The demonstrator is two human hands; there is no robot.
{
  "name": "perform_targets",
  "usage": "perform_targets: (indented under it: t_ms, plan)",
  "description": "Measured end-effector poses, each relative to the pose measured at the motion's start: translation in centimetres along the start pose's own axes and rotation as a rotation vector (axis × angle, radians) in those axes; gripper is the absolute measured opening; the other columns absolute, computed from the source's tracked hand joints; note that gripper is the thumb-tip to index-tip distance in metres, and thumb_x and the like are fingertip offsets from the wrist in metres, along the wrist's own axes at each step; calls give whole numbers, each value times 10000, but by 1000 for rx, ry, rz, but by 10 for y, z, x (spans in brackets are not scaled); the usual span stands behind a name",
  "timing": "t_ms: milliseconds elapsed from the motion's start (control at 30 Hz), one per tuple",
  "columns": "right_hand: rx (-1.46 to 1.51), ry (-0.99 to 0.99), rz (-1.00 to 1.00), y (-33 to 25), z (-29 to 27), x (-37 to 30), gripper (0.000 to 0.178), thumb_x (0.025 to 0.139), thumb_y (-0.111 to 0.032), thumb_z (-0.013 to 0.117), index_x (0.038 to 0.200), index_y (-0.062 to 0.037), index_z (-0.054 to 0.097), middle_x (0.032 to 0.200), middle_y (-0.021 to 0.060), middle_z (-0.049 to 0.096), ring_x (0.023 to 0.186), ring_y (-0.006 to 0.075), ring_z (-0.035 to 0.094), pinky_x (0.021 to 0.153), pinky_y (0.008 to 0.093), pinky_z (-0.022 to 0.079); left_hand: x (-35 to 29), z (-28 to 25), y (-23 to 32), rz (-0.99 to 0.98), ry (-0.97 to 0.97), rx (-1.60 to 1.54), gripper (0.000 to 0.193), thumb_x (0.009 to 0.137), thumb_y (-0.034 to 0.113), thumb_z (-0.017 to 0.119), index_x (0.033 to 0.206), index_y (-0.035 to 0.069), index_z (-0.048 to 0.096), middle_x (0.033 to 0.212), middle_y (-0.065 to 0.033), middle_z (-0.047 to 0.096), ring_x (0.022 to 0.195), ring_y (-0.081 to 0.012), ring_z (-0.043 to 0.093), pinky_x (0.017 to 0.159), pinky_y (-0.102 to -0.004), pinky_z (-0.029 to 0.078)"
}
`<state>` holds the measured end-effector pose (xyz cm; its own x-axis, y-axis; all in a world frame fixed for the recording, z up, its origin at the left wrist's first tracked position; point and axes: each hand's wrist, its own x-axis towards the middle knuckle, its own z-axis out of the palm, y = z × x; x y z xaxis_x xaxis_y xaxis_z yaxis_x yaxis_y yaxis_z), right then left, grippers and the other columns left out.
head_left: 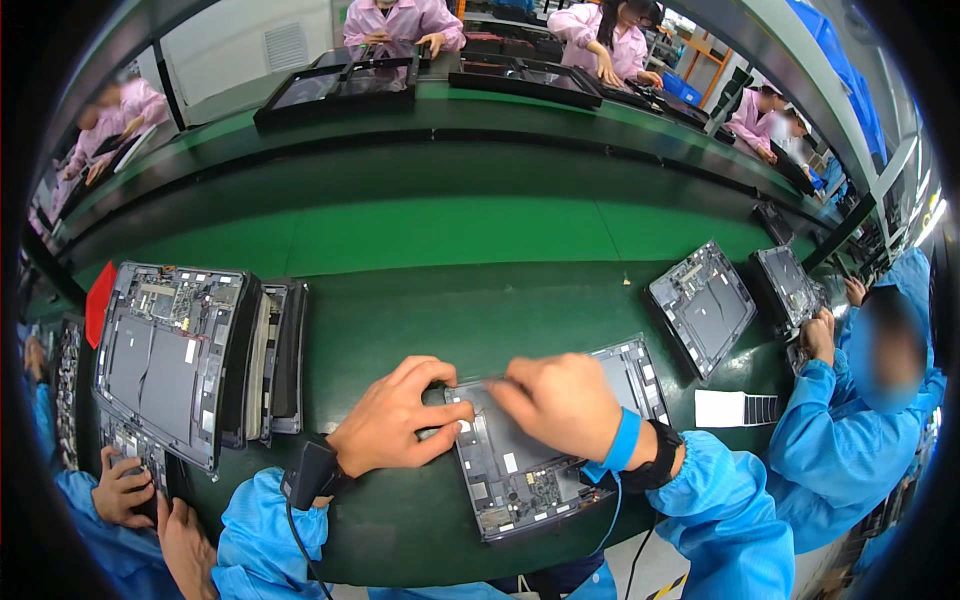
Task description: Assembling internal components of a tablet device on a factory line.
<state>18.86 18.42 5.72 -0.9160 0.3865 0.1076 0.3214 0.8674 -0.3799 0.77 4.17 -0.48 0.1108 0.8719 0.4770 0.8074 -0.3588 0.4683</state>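
An opened tablet housing (512, 462), with a circuit board at its near end, lies at a slant on the green bench before me. My left hand (400, 415) is at its far left corner, thumb and bent fingers closed on the edge. Over the housing's upper part is my right hand (565, 400), its fingers curled together and smeared by motion. Whatever its fingertips hold is too blurred to name. A blue wrist strap (625, 440) with a cord circles the right wrist. On the left wrist sits a black device (308, 474) with a cable.
Stacked tablet housings (160, 360) stand at left beside a red piece (99, 303). Another housing (703, 308) lies at right, near a white card (720, 409). Co-workers in blue flank me; a co-worker's hands (124, 487) are at lower left. People in pink work across the green belt (430, 230).
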Motion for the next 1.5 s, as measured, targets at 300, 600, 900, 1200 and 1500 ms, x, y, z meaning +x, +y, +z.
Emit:
perform_targets:
  t_ms: [300,600,900,1200,1500]
  plan:
    - [707,-62,-66,8,6,9,233,993,-172,537,979,17,672,815,139,692,759,254,677,692,343,522,-4,-2,3,-41,-26,46,198,762,211,748,957,178,763,1053,-81,554,1052,-320,503,820,-404,501]
    - [918,-165,-3,27,15,7,153,891,-58,711,1028,9,723,798,97,740,688,97,703,604,231,570,-9,-5,4,-63,-55,82,206,745,217,755,950,208,768,1028,-55,545,1002,-300,480,799,-380,483]
    - [676,-114,-194,33,25,7,159,850,-85,735,985,-1,737,837,138,738,662,185,716,598,263,572,-8,-5,3,-78,-65,62,223,723,202,763,946,209,772,1010,-55,541,984,-301,460,813,-379,465]
    - [466,-71,-345,35,21,5,91,859,-85,704,896,-3,701,733,115,667,595,266,655,534,346,529,-6,-4,4,-65,-37,82,237,705,169,754,938,207,774,1005,-46,546,978,-296,460,770,-377,475]
    - [528,-118,-425,43,24,11,115,869,-120,681,818,-19,660,723,110,611,626,315,607,552,400,485,-6,-5,8,-79,-40,68,204,737,186,746,939,201,772,1040,-59,556,1055,-317,490,804,-392,494]
